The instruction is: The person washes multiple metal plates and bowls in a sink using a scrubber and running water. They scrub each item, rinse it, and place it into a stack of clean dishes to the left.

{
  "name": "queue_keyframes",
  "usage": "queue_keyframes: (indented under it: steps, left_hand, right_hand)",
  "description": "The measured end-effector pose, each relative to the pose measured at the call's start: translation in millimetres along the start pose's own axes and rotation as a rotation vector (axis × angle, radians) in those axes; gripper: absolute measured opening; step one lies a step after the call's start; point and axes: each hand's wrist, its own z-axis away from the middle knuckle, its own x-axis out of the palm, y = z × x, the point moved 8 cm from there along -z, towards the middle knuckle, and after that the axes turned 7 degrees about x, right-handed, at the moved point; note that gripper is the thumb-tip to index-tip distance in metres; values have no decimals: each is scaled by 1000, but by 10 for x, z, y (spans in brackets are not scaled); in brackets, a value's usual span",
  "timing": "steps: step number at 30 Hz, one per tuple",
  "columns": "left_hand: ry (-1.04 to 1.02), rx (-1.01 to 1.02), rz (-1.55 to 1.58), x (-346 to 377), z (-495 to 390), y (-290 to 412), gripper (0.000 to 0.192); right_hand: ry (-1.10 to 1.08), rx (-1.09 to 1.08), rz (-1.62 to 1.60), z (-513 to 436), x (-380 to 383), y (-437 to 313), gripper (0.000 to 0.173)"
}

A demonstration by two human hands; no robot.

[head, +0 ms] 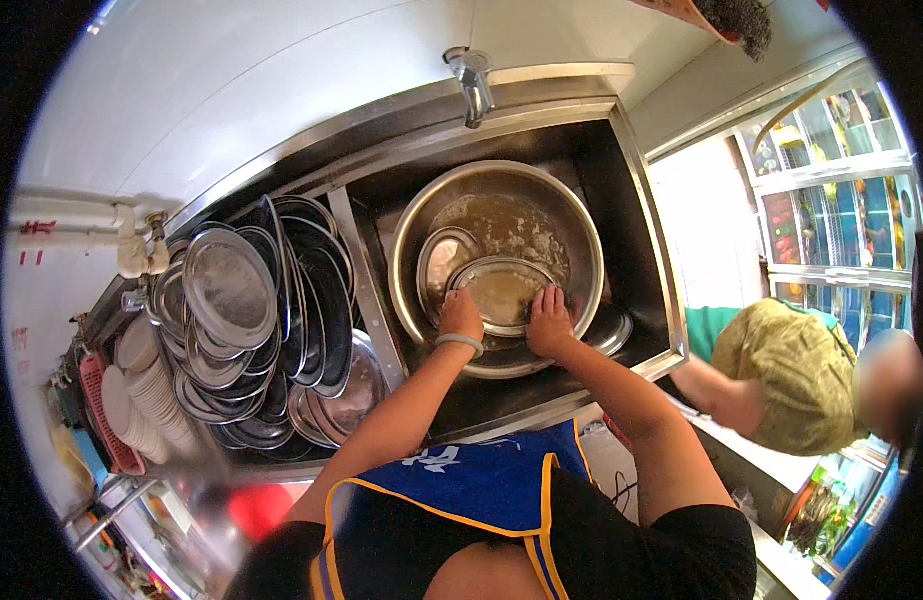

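Observation:
In the right-hand sink stands a large round steel basin holding cloudy brownish water with foam. An oval metal plate lies in it near the front, with a second metal plate behind and to its left, partly under it. My left hand, with a pale bangle at the wrist, grips the front plate's left edge. My right hand is at that plate's right edge, a dark thing partly hidden beside its fingers; whether it grips the rim I cannot tell.
Many oval metal plates are heaped in the left sink, beyond a steel divider. A faucet juts from the wall above the basin. Stacked white dishes and a pink plastic basket stand far left. Another person is at the right.

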Motion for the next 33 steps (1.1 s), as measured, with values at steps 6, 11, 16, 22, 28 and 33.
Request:
queue_keyframes:
  steps: [6, 11, 16, 22, 28, 33]
  left_hand:
    - [353, 157, -50, -224, 39, 88, 34]
    - [250, 42, -13, -232, -20, 26, 30]
    - [297, 67, 21, -337, 37, 90, 29]
    - [205, 73, 22, -257, 71, 79, 28]
    - [-125, -235, -43, 199, -144, -264, 49]
    - [-427, -331, -127, 571, -144, -176, 59]
  right_hand:
    - [62, -28, -124, -16, 33, -10, 80]
    - [136, -17, -84, -31, 13, -6, 84]
    - [84, -32, -211, -40, -26, -16, 81]
    - [174, -40, -218, -34, -39, 0, 86]
    - [323, -24, -216, -144, 72, 33, 87]
    - [627, -93, -340, -298, -277, 181, 76]
